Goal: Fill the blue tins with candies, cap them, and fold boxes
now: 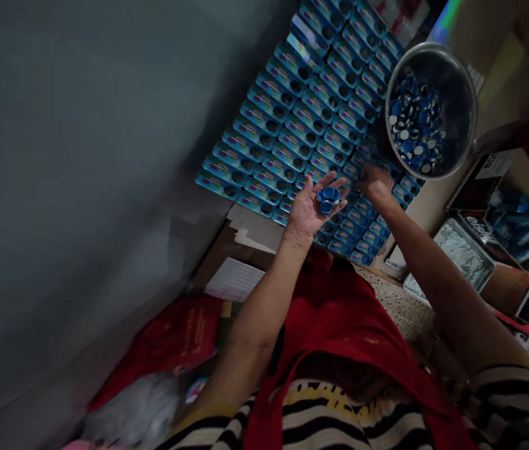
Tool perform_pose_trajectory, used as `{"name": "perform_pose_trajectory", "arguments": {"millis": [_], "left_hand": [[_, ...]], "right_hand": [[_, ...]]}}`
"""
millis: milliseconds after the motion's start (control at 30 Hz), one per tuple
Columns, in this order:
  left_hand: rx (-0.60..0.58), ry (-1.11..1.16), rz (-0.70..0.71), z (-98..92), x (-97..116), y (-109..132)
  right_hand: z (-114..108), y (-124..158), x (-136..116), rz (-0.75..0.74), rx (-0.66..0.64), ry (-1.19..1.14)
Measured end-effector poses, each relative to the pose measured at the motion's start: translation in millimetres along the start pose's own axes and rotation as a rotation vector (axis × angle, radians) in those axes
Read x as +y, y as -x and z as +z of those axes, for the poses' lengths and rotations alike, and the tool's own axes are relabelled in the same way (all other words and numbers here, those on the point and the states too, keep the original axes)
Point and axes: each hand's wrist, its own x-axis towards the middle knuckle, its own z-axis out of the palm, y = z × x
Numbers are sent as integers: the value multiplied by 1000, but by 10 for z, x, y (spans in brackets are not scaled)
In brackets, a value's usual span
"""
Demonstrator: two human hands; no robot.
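Observation:
My left hand is palm up, its fingers loosely spread, with several round blue caps lying in it. To its right, my right hand reaches down among the rows, its fingertips pressed together at one of the blue pieces. What those fingertips hold, if anything, is hidden. Under both hands lie close rows of flat blue printed pieces, each with a round spot at one end. Dark round spots show in the far and left rows; blue rounds like the caps fill those in the near right rows.
A metal bowl holding many blue and silver caps stands at the upper right. Beyond my right forearm are a tray of small pale pieces and an open box of blue items. A grey wall borders the left side.

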Motion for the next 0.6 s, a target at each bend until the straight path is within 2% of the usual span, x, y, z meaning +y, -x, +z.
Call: {"name": "perform_pose_trajectory", "arguments": {"millis": [100,167,267,367,467,600], "left_hand": [[22,-6,-12,-5,-15,20],[34,-19,-49,-16,-10,49],[52,-10,-104,-52,-1,77],[77,20,-140,-74,-10,69],[74,32,-166,-63,-32,43],[69,-1,-160,-55,-25,44]], "right_hand": [[-119,95,-41,-38,-7,40],[-181,251,-116,-104,88,10],[-201,515,-266,-334,207,-90],[-124,658,-398,-501,151,-80],[-1,643,-448,-487,114,-118],[95,531,-316,-397,108,-438]]}}
